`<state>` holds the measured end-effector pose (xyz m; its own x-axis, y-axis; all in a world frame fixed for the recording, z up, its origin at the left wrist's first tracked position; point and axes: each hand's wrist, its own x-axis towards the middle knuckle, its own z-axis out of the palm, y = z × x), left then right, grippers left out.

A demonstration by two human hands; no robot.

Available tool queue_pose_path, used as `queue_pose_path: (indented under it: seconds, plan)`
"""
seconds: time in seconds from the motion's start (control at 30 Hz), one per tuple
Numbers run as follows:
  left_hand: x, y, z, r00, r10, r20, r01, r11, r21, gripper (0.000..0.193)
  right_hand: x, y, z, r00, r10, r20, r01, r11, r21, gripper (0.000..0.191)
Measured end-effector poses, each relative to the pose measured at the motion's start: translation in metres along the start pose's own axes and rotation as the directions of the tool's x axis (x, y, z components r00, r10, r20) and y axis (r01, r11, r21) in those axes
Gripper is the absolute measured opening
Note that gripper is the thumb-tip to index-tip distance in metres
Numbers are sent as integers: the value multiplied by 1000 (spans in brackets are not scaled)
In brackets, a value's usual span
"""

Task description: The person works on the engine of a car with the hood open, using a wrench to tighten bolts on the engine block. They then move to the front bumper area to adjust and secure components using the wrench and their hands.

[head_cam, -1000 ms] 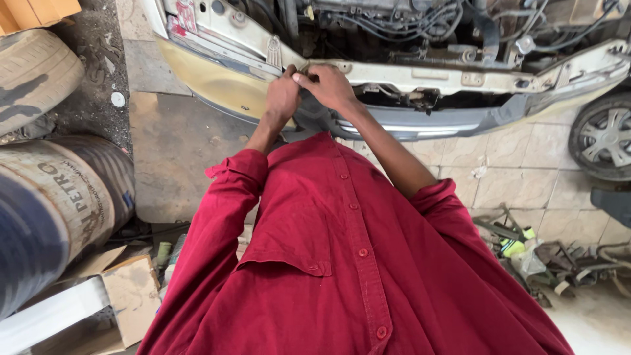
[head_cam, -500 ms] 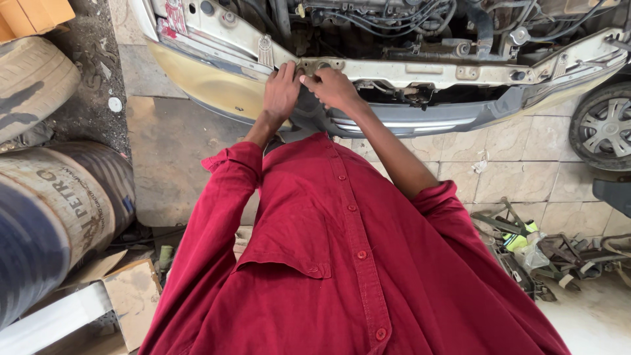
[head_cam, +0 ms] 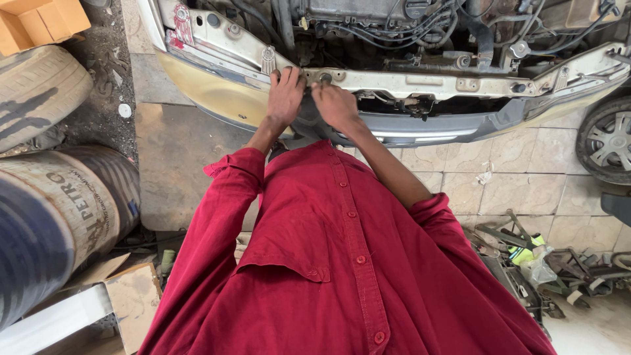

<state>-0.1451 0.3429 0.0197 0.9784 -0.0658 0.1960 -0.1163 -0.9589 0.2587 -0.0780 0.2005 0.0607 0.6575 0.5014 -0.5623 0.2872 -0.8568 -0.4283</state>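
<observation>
Up at the front of the stripped car, both hands rested on the pale metal crossmember (head_cam: 420,84) that ran across the open engine bay. The left hand (head_cam: 284,98) lay flat over its upper edge, fingers (head_cam: 289,77) extended and close together, palm pressed down, not wrapped round anything that could be seen. Just beside it, almost touching, the right hand (head_cam: 335,105) was curled, fingertips bunched at a small fitting on the crossmember near a round hole; whether it pinched a bolt or a tool could not be told, since the knuckles hid the spot. The crossmember therefore sat directly under the fingers of both hands, with the grey bumper (head_cam: 447,128) just below the wrists and nearer the body. Both forearms reached out of rolled-up sleeves of a dark red shirt (head_cam: 342,263) that filled the lower middle of the view.

Behind the crossmember lay the engine (head_cam: 368,20) with its black hoses and wiring. A yellowish fender panel (head_cam: 217,92) curved away to the left of the hands.

Underfoot was a floor of beige tiles (head_cam: 526,190), giving way to rough concrete on the left. A car wheel (head_cam: 608,141) stood at the right edge. On the left lay a worn tyre (head_cam: 36,98), a barrel (head_cam: 59,210) on its side and cardboard boxes (head_cam: 39,23), while a heap of scrap metal parts (head_cam: 559,269) lay on the tiles at the lower right, well apart from the hands.
</observation>
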Motion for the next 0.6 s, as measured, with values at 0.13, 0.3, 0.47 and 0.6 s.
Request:
queue_pose_path:
  seconds: [0.13,0.3,0.47,0.6]
  plan:
    - [3,7,4,999,43,10,-43,999,4,36,-12,31,-6,979,-144,-143,162,979,121,54]
    - [6,14,10,997,34,62,-29,997,-75,46,-20,37,-15,992,51,119,-105,856,507,52]
    - [4,14,16,998,64,-22,-64,998,-22,40,-10,39,-9,989,110,96,-139,914,380,56]
    - [7,17,19,998,61,17,-60,998,-27,38,-3,43,2,984,-19,-176,36,995,94,50]
